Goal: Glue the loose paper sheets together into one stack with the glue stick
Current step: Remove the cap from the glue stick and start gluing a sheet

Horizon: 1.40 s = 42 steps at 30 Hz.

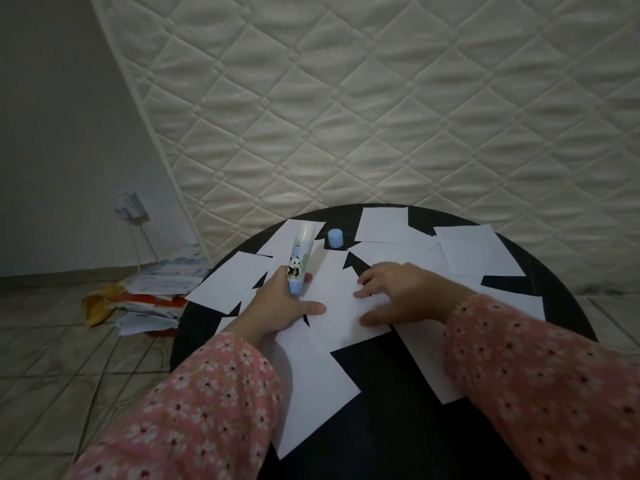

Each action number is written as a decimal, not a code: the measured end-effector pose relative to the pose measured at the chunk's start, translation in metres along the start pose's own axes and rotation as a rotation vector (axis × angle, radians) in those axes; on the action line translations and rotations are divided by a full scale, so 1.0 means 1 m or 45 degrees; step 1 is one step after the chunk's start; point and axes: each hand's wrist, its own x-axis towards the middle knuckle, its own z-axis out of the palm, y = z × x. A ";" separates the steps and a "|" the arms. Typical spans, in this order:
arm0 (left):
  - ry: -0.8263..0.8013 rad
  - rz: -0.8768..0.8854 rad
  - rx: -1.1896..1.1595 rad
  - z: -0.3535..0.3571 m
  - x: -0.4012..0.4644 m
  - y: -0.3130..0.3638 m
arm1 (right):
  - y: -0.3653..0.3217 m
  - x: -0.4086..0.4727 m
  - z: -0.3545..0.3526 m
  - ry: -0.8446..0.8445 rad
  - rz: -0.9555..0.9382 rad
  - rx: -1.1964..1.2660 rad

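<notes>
Now her left hand (277,303) holds the open glue stick (299,259). Her right hand (398,292) lies flat on a paper sheet (332,306). It could slide and stick crooked.

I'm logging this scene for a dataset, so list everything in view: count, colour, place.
glue stick: one, white and blue with panda label, uncapped, in left hand
cap: one, blue, upright at table's far side
paper sheets: many, white, scattered overlapping on table
table: one, round, black
mattress: one, cream, quilted, behind table
paper pile: one, mixed colours, on floor left
left hand: grips glue stick
right hand: presses centre sheet
</notes>
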 end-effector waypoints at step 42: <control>0.012 -0.030 -0.141 0.003 0.075 0.013 | 0.014 0.035 -0.025 -0.360 -0.123 -0.017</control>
